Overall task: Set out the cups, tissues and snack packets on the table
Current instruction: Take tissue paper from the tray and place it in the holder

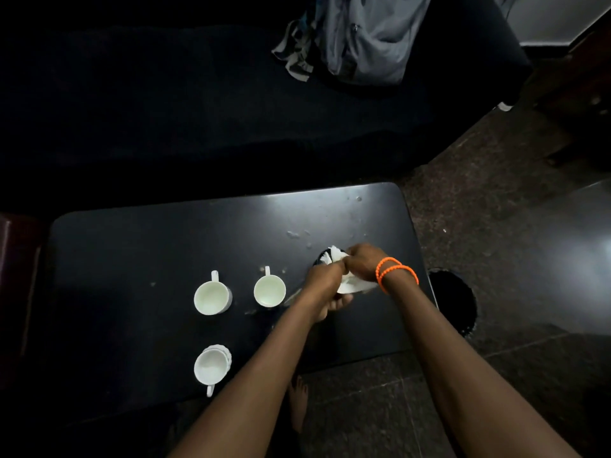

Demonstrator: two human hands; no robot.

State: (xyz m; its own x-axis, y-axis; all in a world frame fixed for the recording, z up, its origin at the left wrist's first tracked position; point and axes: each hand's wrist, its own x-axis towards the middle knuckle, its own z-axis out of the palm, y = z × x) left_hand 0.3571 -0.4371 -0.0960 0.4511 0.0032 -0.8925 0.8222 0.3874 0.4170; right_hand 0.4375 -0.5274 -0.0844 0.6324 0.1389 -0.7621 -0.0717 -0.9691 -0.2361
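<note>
Three white cups stand on the black table (132, 246): one (211, 297) at the left, one (269, 290) beside it to the right, and one (211, 365) nearer the front edge with its handle toward me. My left hand (325, 287) and my right hand (362, 262), with orange bands on its wrist, are both closed on a bunch of white tissues (353, 284) over the table's right part. A dark object under the tissues is mostly hidden. No snack packets are visible.
A dark sofa (198, 110) runs behind the table, with grey clothing (360, 38) heaped on it. A round black bin (454, 302) stands on the floor by the table's right edge. My bare foot (297, 401) is below the front edge. Small spills mark the tabletop.
</note>
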